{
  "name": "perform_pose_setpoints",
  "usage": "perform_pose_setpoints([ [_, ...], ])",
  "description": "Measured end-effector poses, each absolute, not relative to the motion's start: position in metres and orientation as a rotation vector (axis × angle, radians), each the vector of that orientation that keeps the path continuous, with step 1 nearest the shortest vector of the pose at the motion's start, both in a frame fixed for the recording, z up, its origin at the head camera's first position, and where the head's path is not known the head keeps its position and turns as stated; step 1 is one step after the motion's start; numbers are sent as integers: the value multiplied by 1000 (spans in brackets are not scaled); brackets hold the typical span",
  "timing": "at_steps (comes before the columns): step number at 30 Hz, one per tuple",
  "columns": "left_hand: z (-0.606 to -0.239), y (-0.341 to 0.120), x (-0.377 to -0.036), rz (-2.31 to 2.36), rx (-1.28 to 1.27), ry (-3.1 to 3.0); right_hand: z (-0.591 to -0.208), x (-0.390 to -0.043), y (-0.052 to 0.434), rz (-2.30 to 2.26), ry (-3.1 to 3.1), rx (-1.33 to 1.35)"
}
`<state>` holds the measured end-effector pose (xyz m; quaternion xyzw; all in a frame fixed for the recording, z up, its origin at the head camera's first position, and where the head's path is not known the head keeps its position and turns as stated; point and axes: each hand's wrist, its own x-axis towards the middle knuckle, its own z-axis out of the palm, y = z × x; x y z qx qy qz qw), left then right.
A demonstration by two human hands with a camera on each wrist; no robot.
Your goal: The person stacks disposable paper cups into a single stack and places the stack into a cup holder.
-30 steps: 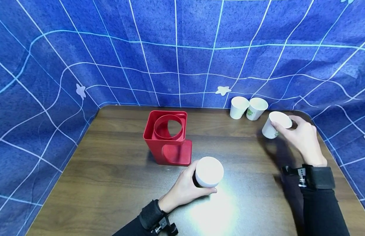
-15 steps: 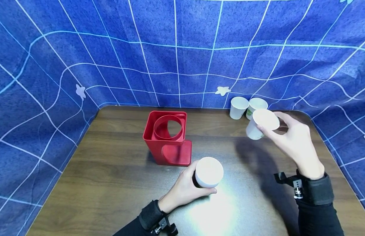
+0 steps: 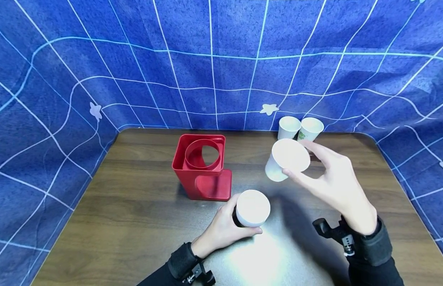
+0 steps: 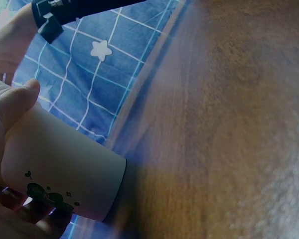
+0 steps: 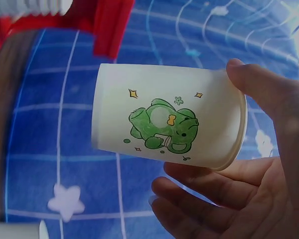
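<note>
My left hand (image 3: 223, 228) grips a white paper cup stack (image 3: 253, 208) near the middle of the table, thumb on the near side. Several ridged rims show at its top in the left wrist view, and the lowest cup (image 4: 65, 162) has a green print. Held in the air to the right and farther back, a single white paper cup (image 3: 287, 159) is pinched near its rim by my right hand (image 3: 337, 180). It tilts, and a green bear print (image 5: 164, 127) shows on its side. The two hands are apart, with the cup right of and beyond the stack.
A red square holder (image 3: 210, 184) with a round ring inside stands just beyond the left hand. Two more paper cups, one left (image 3: 289, 128) and one right (image 3: 310, 128), stand at the table's back edge. Blue gridded cloth (image 3: 192, 71) hangs behind the wooden table (image 3: 135, 206).
My right hand has lifted the single cup and carried it left, away from the table's right side and nearer the stack. My left hand and the stack stay in place.
</note>
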<state>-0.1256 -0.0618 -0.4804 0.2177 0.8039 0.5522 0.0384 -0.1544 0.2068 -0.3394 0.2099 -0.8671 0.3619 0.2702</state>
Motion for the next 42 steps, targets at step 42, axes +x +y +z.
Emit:
perform_pose_setpoints([
  [42, -481, -62, -126, 1681, 673, 2465, -338, -129, 174, 1043, -2624, 955],
])
